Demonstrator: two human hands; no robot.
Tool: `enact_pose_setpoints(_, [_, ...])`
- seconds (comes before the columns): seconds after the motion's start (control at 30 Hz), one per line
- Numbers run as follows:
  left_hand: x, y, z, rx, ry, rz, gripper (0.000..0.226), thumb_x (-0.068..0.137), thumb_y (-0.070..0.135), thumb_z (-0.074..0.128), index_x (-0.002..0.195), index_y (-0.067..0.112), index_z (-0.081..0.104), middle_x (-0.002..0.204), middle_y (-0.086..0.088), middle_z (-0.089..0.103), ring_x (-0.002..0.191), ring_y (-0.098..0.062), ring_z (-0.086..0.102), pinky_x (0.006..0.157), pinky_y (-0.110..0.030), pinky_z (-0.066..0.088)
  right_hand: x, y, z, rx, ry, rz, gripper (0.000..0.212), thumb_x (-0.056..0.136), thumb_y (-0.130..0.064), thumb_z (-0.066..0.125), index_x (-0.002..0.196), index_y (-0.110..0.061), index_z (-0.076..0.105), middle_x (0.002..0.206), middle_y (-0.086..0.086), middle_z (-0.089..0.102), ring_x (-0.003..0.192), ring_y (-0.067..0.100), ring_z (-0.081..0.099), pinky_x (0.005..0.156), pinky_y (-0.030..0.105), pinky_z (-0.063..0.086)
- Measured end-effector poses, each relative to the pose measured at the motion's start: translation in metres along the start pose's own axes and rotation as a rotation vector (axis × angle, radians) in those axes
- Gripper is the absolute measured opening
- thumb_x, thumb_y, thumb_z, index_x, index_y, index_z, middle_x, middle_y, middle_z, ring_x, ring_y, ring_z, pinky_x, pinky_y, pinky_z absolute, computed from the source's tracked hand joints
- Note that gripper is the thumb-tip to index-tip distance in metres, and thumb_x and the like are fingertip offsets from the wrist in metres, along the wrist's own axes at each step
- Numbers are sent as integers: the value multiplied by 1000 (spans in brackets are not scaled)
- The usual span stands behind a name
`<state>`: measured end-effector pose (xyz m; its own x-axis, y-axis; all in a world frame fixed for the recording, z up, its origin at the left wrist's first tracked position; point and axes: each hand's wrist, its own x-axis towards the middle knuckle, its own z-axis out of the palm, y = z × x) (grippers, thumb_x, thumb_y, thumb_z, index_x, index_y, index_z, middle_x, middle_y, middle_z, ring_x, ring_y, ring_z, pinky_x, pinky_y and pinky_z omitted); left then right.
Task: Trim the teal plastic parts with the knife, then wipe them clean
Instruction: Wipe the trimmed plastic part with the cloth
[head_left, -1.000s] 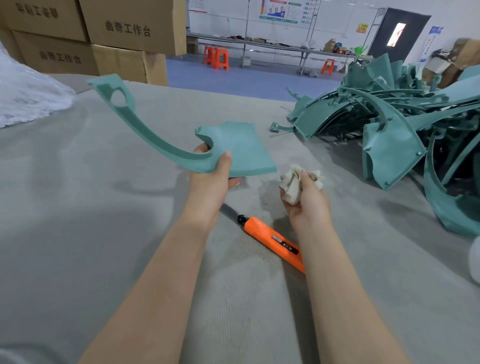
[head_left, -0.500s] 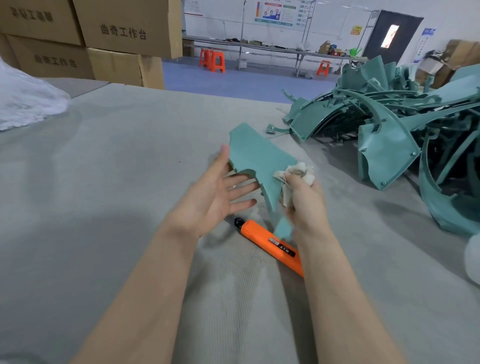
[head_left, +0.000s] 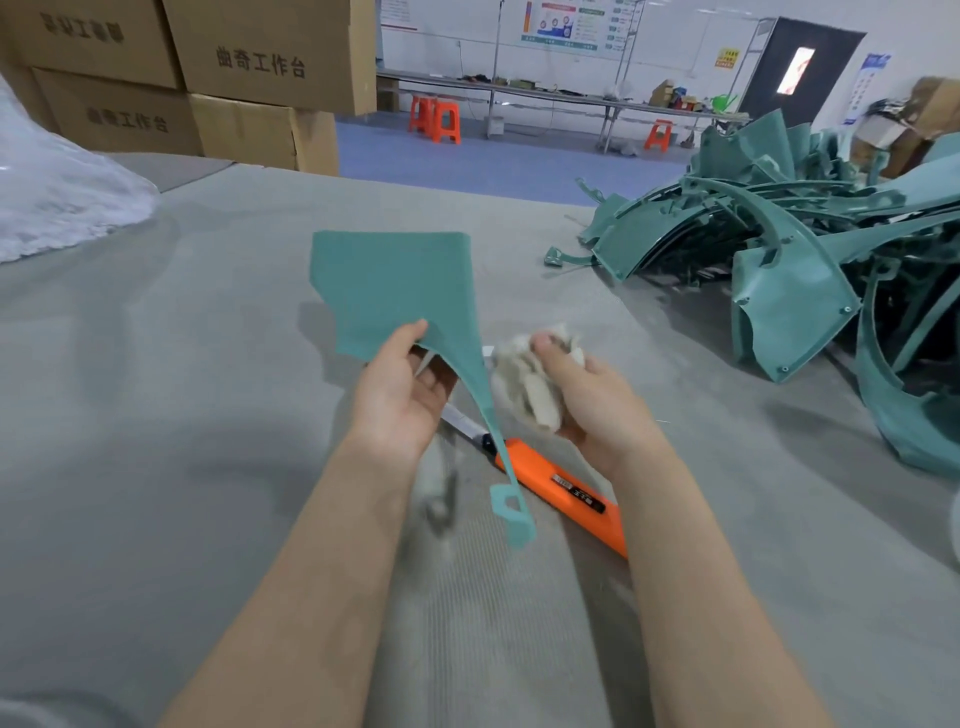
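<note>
Left hand pinches the teal part upright, right hand clutches the rag just beside it, knife idle under both; I read this as the wiping step, next rag onto its face

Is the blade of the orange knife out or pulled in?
Out. A bare silver blade sticks out from the orange knife lying on the grey table.

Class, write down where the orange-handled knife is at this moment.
In the head view, the orange-handled knife lies on the grey table, near centre, below and between the left hand and right hand, crossed by the held teal part.
</note>
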<state>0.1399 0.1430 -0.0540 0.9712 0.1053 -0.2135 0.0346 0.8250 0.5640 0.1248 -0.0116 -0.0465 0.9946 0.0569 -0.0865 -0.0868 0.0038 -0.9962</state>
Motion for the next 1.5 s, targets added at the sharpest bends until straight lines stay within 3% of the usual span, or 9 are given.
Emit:
enact_pose_setpoints(0.13, [-1,1,1,-3,3,33,13,95,5,52,106,7,59,86,-7,68,72,-17,67,64,-27,59,-5,1,13,-156,-240,-12,17,98,-16,55,86,-9,64,80,9,69,72,20,64,73,35,53])
enact_pose_setpoints(0.4, [-6,-4,8,302,-125,-17,18,94,3,52,110,9,59,76,-4,73,62,-12,70,54,-23,56,6,8,23,50,161,-92,22,94,-6,60,114,-7,51,109,17,63,96,24,61,94,45,51])
enact_pose_setpoints(0.5, [-7,-3,6,403,-144,-57,14,94,3,53,103,9,60,70,-3,73,59,-13,70,52,-23,55,9,9,20,47,266,-120,27,93,-9,61,118,-5,51,112,17,63,97,24,60,86,43,51])
enact_pose_setpoints(0.6, [-9,-6,6,492,-177,-131,13,93,3,52,100,10,61,67,-2,72,55,-13,69,50,-22,54,13,9,10,71,376,-153,20,92,-12,62,110,-11,52,101,9,63,90,22,59,72,34,47])
enact_pose_setpoints(0.77, [-12,-11,8,560,-182,-142,14,92,1,53,94,13,61,63,0,71,52,-12,67,48,-22,53,17,9,0,138,486,-143,18,95,-15,58,112,-11,56,105,7,65,95,20,61,87,40,49])
enact_pose_setpoints(0.87, [-11,-11,8,493,-155,-70,15,93,1,52,95,14,61,66,1,72,55,-12,69,50,-23,55,16,9,-7,156,504,-149,11,96,-12,53,87,-16,58,82,4,69,79,21,61,78,43,50])
enact_pose_setpoints(0.93, [-8,-7,6,389,-121,6,15,94,2,52,101,12,61,76,-1,73,61,-12,70,56,-25,57,14,8,-12,203,416,-119,19,97,-10,51,80,-17,58,65,-4,69,66,17,61,67,36,49])
enact_pose_setpoints(1.17, [3,5,-1,2,-24,160,16,95,3,53,110,9,57,93,-6,68,72,-12,70,65,-25,58,1,-2,-6,127,-88,87,12,95,-20,58,92,-13,67,81,3,73,68,14,68,61,26,55])
enact_pose_setpoints(1.5, [0,2,4,-41,-81,209,15,96,4,53,107,12,59,98,-5,69,82,-12,70,72,-26,58,-6,1,10,-3,-266,37,11,93,-2,57,87,-9,63,75,1,68,66,10,64,67,23,54])
